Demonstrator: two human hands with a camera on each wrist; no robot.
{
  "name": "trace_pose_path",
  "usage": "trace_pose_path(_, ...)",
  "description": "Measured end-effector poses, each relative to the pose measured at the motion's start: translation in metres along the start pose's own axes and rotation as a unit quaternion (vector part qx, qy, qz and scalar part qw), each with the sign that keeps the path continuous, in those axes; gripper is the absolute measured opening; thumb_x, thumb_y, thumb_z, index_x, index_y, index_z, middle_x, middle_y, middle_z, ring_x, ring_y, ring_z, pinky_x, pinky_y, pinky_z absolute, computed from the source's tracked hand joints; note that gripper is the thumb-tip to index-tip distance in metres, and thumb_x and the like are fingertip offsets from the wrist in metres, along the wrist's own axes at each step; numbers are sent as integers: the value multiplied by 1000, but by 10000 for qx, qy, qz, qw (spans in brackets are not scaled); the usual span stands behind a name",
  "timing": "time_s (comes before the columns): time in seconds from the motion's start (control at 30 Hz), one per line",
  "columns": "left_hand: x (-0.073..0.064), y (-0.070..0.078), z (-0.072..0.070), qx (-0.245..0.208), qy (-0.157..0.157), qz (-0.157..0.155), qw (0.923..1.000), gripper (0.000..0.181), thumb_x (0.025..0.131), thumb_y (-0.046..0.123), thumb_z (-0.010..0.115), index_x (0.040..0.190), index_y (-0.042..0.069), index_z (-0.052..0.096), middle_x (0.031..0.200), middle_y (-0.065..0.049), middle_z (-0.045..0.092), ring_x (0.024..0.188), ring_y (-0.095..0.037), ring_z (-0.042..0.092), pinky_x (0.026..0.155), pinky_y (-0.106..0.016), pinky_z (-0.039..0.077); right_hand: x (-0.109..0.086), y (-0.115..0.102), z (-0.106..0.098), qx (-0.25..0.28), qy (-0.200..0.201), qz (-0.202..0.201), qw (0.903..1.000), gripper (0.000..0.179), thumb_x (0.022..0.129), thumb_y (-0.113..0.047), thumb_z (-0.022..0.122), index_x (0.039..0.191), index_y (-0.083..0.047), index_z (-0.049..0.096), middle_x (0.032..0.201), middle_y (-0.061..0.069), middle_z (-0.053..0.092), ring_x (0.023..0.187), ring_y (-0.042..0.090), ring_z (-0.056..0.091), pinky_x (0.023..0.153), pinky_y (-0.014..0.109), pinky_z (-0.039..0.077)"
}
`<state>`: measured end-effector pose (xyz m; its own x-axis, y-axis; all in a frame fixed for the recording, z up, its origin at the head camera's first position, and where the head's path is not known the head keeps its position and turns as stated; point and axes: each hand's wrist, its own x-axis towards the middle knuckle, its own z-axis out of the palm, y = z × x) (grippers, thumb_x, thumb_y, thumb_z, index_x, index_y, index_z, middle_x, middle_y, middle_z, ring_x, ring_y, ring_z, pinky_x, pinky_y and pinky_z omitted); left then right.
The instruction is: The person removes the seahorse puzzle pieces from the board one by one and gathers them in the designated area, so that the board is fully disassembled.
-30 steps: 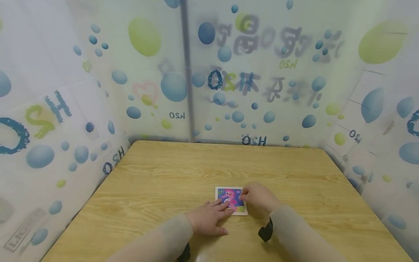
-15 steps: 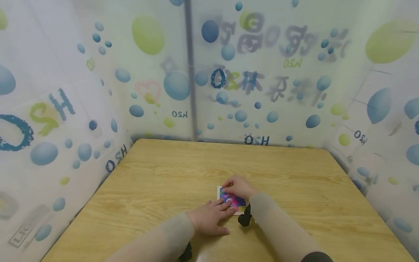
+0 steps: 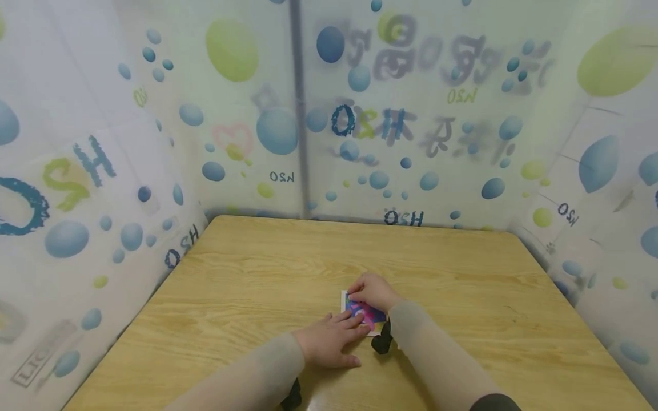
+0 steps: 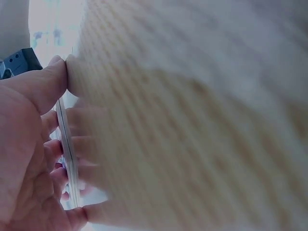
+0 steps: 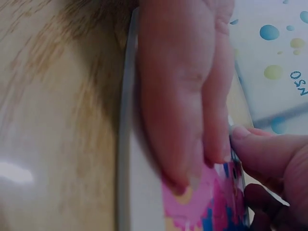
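Note:
A small jigsaw puzzle (image 3: 378, 327) with a pink-and-blue sea picture and a white border lies on the wooden table. My left hand (image 3: 329, 341) rests palm down at its lower left, fingers straight and spread over the picture. In the right wrist view, the left fingers (image 5: 175, 106) press on the pink part, and seams between pieces show below them. My right hand (image 3: 375, 292) reaches over the top of the puzzle, fingers curled, thumb and fingertips together at its upper left corner. Whether they pinch a piece I cannot tell. The puzzle's right side is hidden under this hand.
The wooden table (image 3: 267, 262) reaches back to a pale curtain (image 3: 442, 171) printed with blue and green drops. Similar sheets hang on both sides. A dark wrist device (image 3: 381, 341) sits below the right wrist, close to the puzzle's lower right corner.
My right hand has moved left from the puzzle's right edge to its upper left corner, then stayed there over the last half second. The left hand has held its place on the puzzle.

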<state>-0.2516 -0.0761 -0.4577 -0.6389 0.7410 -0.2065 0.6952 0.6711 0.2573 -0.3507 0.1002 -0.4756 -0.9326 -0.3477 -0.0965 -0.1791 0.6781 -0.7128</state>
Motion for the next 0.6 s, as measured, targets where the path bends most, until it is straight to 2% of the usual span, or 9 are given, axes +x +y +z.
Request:
trace_pose_path(0.27, 0, -1, 2, 27, -8, -7, 10000, 70, 93, 58, 48, 152, 26, 30, 159, -2, 20, 145, -27, 16, 109, -58, 28, 1, -1, 0, -478, 45, -290, 9984, 6, 84, -20, 75, 86, -16, 76, 87, -5, 60, 82, 13, 54, 80, 35, 46)
trace_pose_path(0.6, 3, -3, 3, 13, 66, 105, 9999, 70, 93, 58, 49, 153, 28, 27, 159, -3, 19, 145, -27, 17, 107, -61, 29, -3, -9, -2, -724, -6, -320, 9969, 6, 85, -19, 74, 84, -14, 77, 88, -5, 62, 84, 13, 54, 81, 36, 48)
